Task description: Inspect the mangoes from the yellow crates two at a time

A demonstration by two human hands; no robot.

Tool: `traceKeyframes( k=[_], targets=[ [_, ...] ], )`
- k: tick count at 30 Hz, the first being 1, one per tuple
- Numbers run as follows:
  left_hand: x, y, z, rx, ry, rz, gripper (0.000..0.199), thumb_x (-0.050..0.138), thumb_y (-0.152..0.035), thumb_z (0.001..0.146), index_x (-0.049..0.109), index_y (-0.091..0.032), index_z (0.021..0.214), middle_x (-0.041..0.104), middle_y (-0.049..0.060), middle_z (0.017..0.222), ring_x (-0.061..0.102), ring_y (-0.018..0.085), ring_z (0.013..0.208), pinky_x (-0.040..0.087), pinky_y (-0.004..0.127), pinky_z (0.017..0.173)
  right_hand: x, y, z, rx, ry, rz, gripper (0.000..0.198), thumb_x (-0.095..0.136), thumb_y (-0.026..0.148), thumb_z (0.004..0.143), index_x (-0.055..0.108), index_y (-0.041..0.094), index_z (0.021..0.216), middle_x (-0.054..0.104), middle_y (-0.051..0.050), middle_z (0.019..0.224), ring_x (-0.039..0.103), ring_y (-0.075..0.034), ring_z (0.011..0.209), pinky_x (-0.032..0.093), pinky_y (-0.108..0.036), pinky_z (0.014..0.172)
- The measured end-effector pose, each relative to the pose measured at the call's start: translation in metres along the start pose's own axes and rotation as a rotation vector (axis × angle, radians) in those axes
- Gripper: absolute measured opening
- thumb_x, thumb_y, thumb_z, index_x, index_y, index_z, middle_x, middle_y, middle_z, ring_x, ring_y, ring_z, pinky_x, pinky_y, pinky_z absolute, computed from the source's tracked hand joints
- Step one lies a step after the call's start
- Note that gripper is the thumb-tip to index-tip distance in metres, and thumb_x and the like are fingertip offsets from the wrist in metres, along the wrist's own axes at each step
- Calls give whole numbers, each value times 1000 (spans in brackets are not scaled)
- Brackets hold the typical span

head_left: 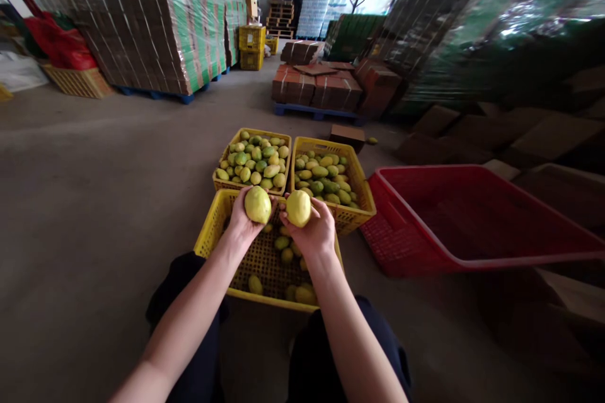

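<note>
Both hands are held up side by side over the near yellow crate [207, 227]. In my left hand [240, 224] rests a yellow lemon [258, 204], with the fingers curled round its far side. My right hand [319, 234] grips another yellow lemon [299, 208] between thumb and fingers. Below them, several green-yellow lemons [286, 255] lie on the slatted bottom of the near crate, partly hidden by my forearms. Beyond it, the back left crate [221, 184] and the back right crate [365, 203] hold many lemons, some greener than others.
A large red plastic crate [390, 227] stands at my right, beside cardboard boxes [505, 132]. Ahead, bundled flat cartons [316, 88] lie on a blue pallet [319, 113]. Tall wrapped stacks [198, 19] flank the aisle. A small brown carton [347, 136] sits behind the back right crate.
</note>
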State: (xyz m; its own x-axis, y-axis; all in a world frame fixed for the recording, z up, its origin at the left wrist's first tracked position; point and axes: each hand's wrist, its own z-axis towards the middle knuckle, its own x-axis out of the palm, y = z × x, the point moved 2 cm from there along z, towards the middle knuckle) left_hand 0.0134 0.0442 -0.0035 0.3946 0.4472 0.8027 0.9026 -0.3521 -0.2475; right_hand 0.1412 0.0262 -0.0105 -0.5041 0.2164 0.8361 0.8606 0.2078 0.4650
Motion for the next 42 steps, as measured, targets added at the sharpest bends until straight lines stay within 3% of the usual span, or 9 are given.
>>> traceKeyframes(
  k=[4, 11, 15, 19, 25, 29, 31, 37, 42],
  targets=[
    [-4, 5, 7, -15, -53, -6, 24, 43, -17, 93, 64, -13, 82, 64, 3, 62, 63, 13, 56, 55, 22, 54, 0, -1, 4, -2, 28, 7, 8, 61, 25, 79, 64, 19, 81, 72, -5, 77, 69, -20, 71, 59, -35, 63],
    [-7, -3, 8, 146, -127, -28, 14, 54, -30, 91, 58, -20, 83, 63, 0, 70, 62, 15, 62, 57, 26, 59, 1, -8, 4, 7, -122, -121, 9, 70, 26, 75, 67, 19, 79, 71, 1, 71, 62, -13, 53, 48, -22, 42],
    [-8, -3, 11, 61, -126, -83, 17, 48, -29, 95, 62, -19, 92, 64, 1, 71, 64, 15, 64, 58, 29, 63, -1, -8, 5, 21, -50, -78, 12, 69, 32, 75, 67, 20, 79, 72, -1, 74, 67, -17, 64, 55, -27, 53],
    [-5, 0, 11, 25, -76, -98, 27, 40, -24, 97, 65, -16, 96, 66, 3, 72, 65, 15, 62, 57, 28, 61, -2, -7, 9, -84, 18, -93, 13, 74, 23, 70, 68, 22, 81, 73, 2, 79, 67, -15, 72, 57, -28, 66],
    [1, -3, 2, 130, 11, 51, 13, 63, -29, 89, 65, -17, 95, 68, 1, 72, 65, 13, 63, 57, 24, 61, -3, -12, 13, -193, -4, -214, 26, 83, 29, 64, 69, 23, 86, 72, 3, 86, 66, -13, 75, 55, -25, 67],
    [-2, 2, 7, 20, 1, 127, 28, 53, -38, 95, 66, -14, 97, 68, 4, 69, 65, 15, 62, 58, 27, 63, -1, -14, 11, -327, -51, -253, 38, 88, 27, 58, 68, 23, 90, 70, 4, 84, 64, -12, 74, 53, -23, 70],
    [-3, 6, 9, 37, 18, 123, 30, 48, -36, 97, 68, -14, 94, 70, 5, 72, 67, 16, 66, 58, 27, 69, 0, -14, 8, -384, -53, -291, 42, 88, 27, 57, 68, 23, 93, 69, 5, 85, 63, -11, 76, 52, -22, 72],
    [0, 12, 3, 167, 32, 192, 26, 56, -33, 87, 69, -14, 77, 71, 6, 69, 69, 20, 72, 55, 29, 72, 7, -18, -5, -483, 59, -471, 35, 80, 32, 69, 67, 27, 101, 69, 4, 94, 62, -14, 85, 49, -23, 77],
    [0, 10, 1, 198, 68, 185, 21, 61, -31, 83, 69, -13, 75, 71, 5, 70, 68, 17, 66, 54, 28, 72, 11, -16, -9, -460, 137, -424, 21, 68, 36, 78, 69, 27, 97, 70, 2, 101, 64, -17, 91, 49, -27, 82]
  ],
)
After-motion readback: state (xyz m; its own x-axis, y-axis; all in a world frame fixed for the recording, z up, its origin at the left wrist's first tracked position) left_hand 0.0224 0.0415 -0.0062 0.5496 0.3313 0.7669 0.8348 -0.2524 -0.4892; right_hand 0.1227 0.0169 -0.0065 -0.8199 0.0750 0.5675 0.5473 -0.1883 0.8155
